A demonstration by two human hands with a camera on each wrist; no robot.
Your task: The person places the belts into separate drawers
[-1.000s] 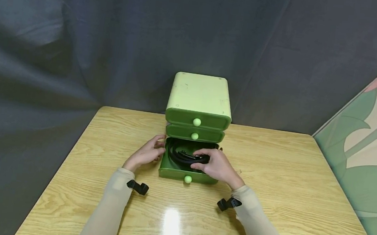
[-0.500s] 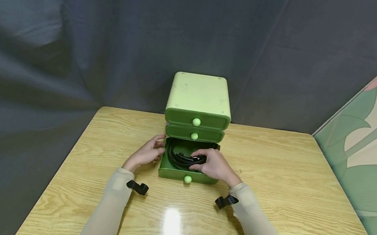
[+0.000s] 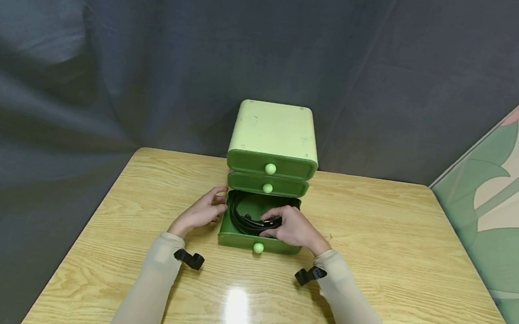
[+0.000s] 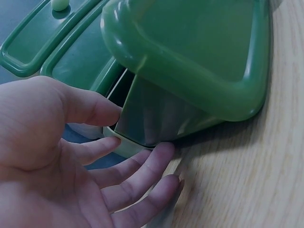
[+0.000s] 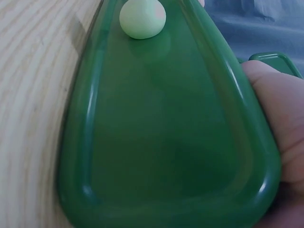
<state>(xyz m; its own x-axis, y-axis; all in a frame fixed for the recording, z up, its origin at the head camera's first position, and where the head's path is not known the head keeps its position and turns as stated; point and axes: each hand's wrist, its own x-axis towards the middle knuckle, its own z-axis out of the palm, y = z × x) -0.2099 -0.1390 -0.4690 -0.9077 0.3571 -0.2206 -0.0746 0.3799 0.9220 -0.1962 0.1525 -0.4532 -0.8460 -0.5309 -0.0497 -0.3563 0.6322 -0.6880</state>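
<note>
A green drawer unit point(image 3: 276, 129) with a pale top stands on the table, its bottom drawer point(image 3: 237, 240) pulled out. Inside lies a glossy black coil point(image 3: 245, 225) with a small metallic glint; whether it is a belt or a cable I cannot tell. My right hand point(image 3: 297, 228) reaches over the drawer's right side and pinches the coil between thumb and fingers. In the right wrist view the drawer front hides most of that hand. My left hand point(image 3: 202, 210) stays at the drawer's left side, thumb and loosely bent fingers point(image 4: 164, 152) at the unit's lower front edge.
Two upper drawers, the top drawer point(image 3: 250, 162) and the middle drawer point(image 3: 245, 182), are closed, with pale round knobs. Wood-grain table point(image 3: 396, 261) extends to both sides and in front. A dark curtain point(image 3: 272, 42) hangs behind, and a floral panel point(image 3: 511, 209) stands at the right.
My right hand has shifted slightly left and deeper into the drawer with the coil, whose right part has drawn inward from the drawer's right edge. My left hand has stayed in place.
</note>
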